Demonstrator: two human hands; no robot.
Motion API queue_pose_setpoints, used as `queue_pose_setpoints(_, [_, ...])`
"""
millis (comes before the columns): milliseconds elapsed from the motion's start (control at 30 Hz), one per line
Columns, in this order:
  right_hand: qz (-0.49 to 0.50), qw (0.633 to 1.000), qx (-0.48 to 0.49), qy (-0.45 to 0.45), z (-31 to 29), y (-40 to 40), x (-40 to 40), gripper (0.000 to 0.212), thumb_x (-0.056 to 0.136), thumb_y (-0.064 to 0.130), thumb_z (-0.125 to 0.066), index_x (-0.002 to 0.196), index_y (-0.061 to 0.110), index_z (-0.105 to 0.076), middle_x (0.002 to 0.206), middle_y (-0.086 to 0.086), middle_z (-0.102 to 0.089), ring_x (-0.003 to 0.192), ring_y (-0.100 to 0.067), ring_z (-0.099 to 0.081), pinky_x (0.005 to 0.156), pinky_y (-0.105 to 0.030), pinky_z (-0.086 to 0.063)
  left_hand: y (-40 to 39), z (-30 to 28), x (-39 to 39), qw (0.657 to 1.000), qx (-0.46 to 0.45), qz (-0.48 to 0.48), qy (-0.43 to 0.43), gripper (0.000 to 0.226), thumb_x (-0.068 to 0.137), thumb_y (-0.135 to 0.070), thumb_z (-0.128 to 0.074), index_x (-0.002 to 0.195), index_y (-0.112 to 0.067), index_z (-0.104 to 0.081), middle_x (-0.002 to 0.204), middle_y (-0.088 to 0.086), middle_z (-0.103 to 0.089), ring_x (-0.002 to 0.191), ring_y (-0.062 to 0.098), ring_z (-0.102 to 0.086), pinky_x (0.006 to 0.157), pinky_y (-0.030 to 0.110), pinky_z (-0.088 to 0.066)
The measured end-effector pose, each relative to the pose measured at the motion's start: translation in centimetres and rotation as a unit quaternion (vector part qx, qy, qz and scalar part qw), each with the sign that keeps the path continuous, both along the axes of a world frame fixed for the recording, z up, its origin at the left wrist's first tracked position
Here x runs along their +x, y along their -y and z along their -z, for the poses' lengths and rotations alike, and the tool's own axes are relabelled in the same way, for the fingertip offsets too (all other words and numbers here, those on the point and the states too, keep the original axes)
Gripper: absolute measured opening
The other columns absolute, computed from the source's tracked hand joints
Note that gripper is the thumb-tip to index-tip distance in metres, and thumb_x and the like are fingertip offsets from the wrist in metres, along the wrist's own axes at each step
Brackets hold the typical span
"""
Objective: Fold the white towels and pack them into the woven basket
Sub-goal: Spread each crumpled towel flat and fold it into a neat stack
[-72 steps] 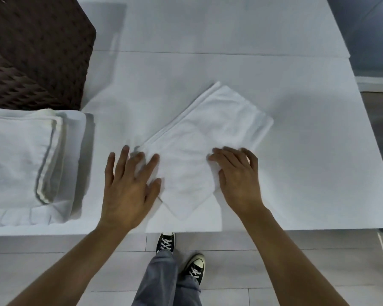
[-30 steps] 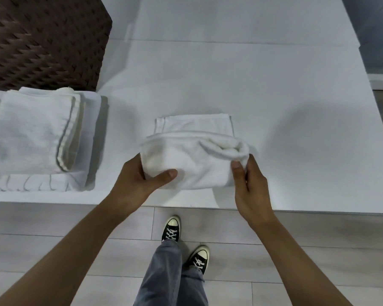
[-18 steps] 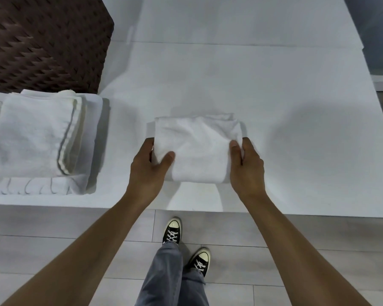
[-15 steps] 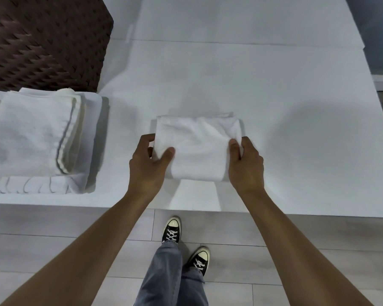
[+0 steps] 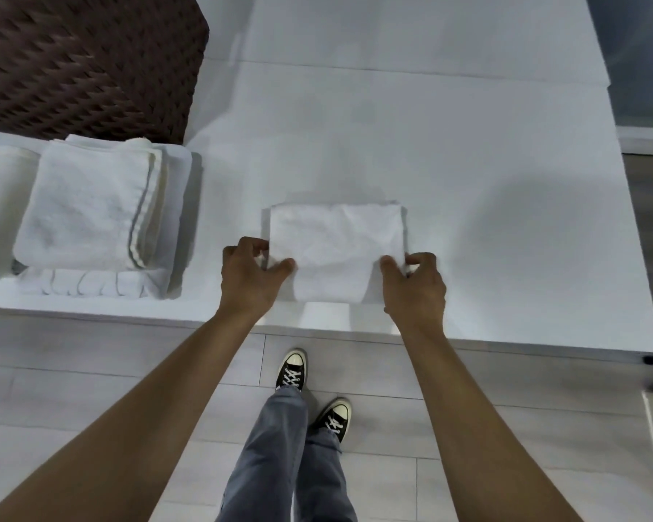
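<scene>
1. Head view: a folded towel (image 5: 336,246) lies near the front edge of the white counter (image 5: 506,182), just ahead of the person.
2. The towel's near left corner is pinched by the left hand (image 5: 251,275), thumb on top and fingers curled at the edge.
3. The near right corner is pinched the same way by the right hand (image 5: 415,282).
4. The towel is judged light, soft and limp; its layers would likely slide apart or sag if it is lifted by one corner only.
5. A hold on both sides, or a flat support from beneath, is judged best to keep the fold.
6. A stack (image 5: 91,209) of folded towels lies to the left, well apart from the held towel.
7. The dark woven basket (image 5: 83,62) stands behind the stack at the far left; its opening is out of frame, so its contents cannot be told.
8. The stack sits in front of the basket, so on the way there the towel is judged to need carrying over or past it.
9. Below the counter edge, jeans and black sneakers are seen on a grey floor.
</scene>
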State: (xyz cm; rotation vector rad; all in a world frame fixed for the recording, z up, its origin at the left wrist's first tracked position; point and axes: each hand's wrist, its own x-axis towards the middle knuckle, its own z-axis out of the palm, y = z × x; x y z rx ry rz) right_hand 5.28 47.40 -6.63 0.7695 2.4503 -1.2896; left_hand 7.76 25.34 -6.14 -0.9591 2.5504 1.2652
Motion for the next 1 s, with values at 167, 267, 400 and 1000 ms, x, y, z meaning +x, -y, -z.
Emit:
queue_pose_setpoints(167, [0.009, 0.994, -0.054, 0.091, -1.9, -1.5, 1.7, 0.03, 0.094, 0.046, -0.062, 0.083, 0.019, -0.055, 0.078, 0.007, -0.056, 0.063, -0.017, -0.062, 0.069, -0.04, -0.063, -0.7, -0.9, 3.4, 0.996, 0.051, -0.028, 0.063, 0.056, 0.078, -0.039, -0.083, 0.122, -0.013, -0.059, 0.116, 0.003, -0.063, 0.1, 0.018, -0.059, 0.081, 0.027, -0.043])
queue_pose_setpoints(267, [0.014, 0.98, -0.126, 0.152, -2.4, -2.1, 3.6, 0.036, 0.094, 0.049, -0.064, 0.078, 0.017, -0.061, 0.086, -0.002, -0.064, 0.08, -0.021, -0.063, 0.071, -0.036, -0.057, -1.1, -1.1, 5.7, 0.988, 0.106, -0.051, 0.097, 0.053, 0.08, -0.04, -0.082, 0.12, -0.014, -0.059, 0.111, 0.0, -0.066, 0.101, 0.019, -0.063, 0.085, 0.03, -0.05])
queue_pose_setpoints(400, [-0.007, 0.982, -0.153, 0.114, -2.7, -2.6, 6.5, 0.023, 0.094, 0.041, -0.067, 0.084, 0.021, -0.07, 0.098, -0.003, -0.073, 0.096, -0.022, -0.068, 0.09, -0.039, -0.054, -1.3, -1.6, 8.1, 0.977, 0.173, -0.077, 0.094, 0.042, 0.083, -0.031, -0.081, 0.117, -0.013, -0.063, 0.097, 0.0, -0.07, 0.088, 0.017, -0.067, 0.086, 0.033, -0.055])
queue_pose_setpoints(1000, [-0.138, 0.976, -0.165, -0.036, -15.5, 3.9, 8.7, 0.016, 0.097, 0.03, -0.065, 0.09, 0.016, -0.07, 0.086, 0.002, -0.071, 0.078, -0.013, -0.064, 0.065, -0.025, -0.043, 3.3, -13.6, 15.4, 0.975, 0.165, -0.115, -0.093, 0.029, 0.091, -0.016, -0.071, 0.113, -0.028, -0.055, 0.096, -0.006, -0.069, 0.084, 0.008, -0.067, 0.061, 0.011, -0.049])
